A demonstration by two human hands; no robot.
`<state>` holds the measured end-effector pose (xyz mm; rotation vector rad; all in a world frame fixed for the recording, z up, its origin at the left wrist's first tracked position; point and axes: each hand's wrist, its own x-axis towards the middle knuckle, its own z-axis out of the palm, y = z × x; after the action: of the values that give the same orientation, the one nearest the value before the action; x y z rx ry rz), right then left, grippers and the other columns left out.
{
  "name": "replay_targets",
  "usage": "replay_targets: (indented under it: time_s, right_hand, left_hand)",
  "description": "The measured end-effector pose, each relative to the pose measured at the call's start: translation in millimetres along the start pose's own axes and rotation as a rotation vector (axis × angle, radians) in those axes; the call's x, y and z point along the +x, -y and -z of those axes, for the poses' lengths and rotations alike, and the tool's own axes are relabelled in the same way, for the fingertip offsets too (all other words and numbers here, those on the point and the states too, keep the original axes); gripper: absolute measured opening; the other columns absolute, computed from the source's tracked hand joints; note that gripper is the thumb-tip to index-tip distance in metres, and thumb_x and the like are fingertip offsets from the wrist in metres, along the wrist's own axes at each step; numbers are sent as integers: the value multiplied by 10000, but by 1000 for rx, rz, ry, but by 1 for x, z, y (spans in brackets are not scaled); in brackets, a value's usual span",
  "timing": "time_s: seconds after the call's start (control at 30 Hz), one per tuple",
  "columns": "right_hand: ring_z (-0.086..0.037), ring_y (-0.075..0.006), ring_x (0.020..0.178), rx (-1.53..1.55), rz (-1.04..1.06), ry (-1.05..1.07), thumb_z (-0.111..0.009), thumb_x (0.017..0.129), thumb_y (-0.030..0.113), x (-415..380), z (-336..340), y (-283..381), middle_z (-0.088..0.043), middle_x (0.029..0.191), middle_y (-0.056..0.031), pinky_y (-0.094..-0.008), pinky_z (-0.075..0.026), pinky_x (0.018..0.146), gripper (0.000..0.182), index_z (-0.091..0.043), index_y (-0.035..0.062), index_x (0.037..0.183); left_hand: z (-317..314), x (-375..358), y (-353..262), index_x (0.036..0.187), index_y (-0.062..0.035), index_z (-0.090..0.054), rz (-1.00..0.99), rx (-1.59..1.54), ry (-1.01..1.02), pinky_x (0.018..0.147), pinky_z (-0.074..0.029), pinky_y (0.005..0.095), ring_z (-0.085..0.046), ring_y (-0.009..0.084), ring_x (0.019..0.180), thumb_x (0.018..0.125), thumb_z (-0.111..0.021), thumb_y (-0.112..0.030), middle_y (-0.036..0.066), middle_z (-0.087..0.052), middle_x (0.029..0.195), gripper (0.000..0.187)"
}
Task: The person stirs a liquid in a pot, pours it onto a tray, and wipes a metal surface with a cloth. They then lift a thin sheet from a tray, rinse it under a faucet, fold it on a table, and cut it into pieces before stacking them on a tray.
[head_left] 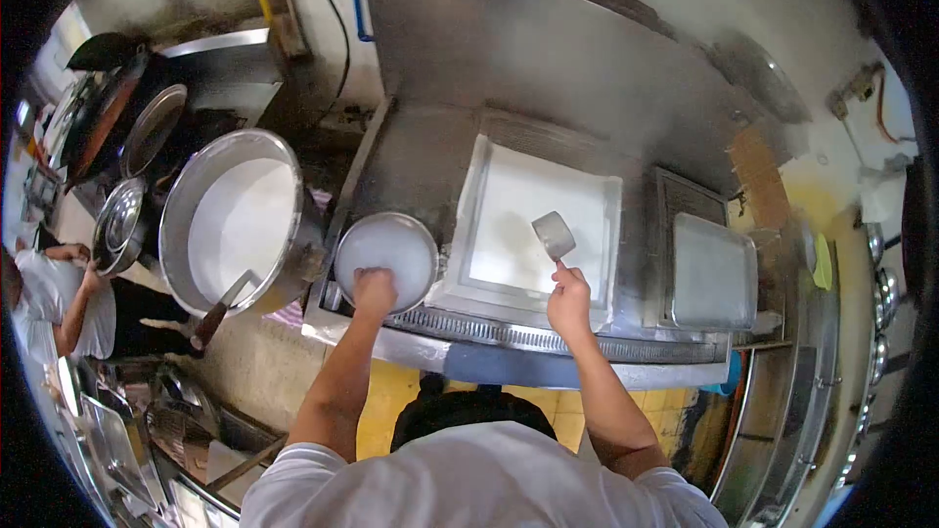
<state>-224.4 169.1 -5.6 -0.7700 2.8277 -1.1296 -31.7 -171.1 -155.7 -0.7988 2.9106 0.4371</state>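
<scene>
My right hand is closed on the handle of a small metal dipper, which hangs over a square steamer tray. A white cloth lines this tray, and its surface inside looks smooth and white. At the near side of a round metal bowl of cloudy white liquid, my left hand is closed in a fist over the liquid. I cannot tell what its fingers hold.
On the left stands a large metal pot of white liquid, with a wooden-handled tool over its rim. A rectangular metal tray sits at right on the steel counter. At far left another person handles a metal bowl.
</scene>
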Motion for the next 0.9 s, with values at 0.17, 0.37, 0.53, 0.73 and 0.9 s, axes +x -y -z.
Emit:
replay_targets:
  time_s: [0.17, 0.37, 0.53, 0.73, 0.9]
  right_hand:
    - [-600, -188, 731, 426, -137, 325, -566, 869, -56, -3, -50, 50, -681, 916, -103, -346, -495, 649, 254, -704, -29, 1080]
    - [-550, -126, 676, 701, -332, 871, -554, 935, -10, -17, -134, 101, -633, 789, -41, -298, -444, 565, 138, -681, 13, 984]
    - [-574, -182, 669, 838, -604, 1009, -541, 937, -33, -20, -225, 89, -618, 796, -79, -319, -464, 544, 102, -628, 2, 899]
    - [-587, -227, 664, 1050, -625, 1063, -547, 885, -68, -36, -261, 65, -600, 823, -122, -366, -526, 574, 79, -583, 2, 877]
    - [-621, -253, 721, 986, -693, 1367, -607, 893, -22, -73, -239, 39, -619, 846, -125, -386, -570, 679, 58, -602, -3, 949]
  left_hand:
    - [16, -51, -24, 978, -137, -786, 48, -228, -271, 927, -487, 467, -687, 330, 982, 788, -735, -221, 143, -738, 963, 214]
    - [49, -133, -64, 1027, -80, -764, 106, -401, -379, 1000, -492, 489, -610, 399, 1134, 766, -806, -150, 196, -676, 1212, 273]
    - [55, -208, -99, 1068, -89, -753, 304, -429, -443, 1026, -486, 477, -592, 394, 1189, 811, -791, -170, 191, -656, 1250, 272]
    - [50, -285, -140, 1059, -84, -755, 502, -469, -556, 1027, -494, 463, -594, 386, 1185, 854, -757, -177, 179, -660, 1234, 226]
    - [60, -331, -170, 1098, -99, -756, 714, -508, -573, 1057, -476, 464, -598, 378, 1214, 881, -748, -219, 161, -663, 1298, 248]
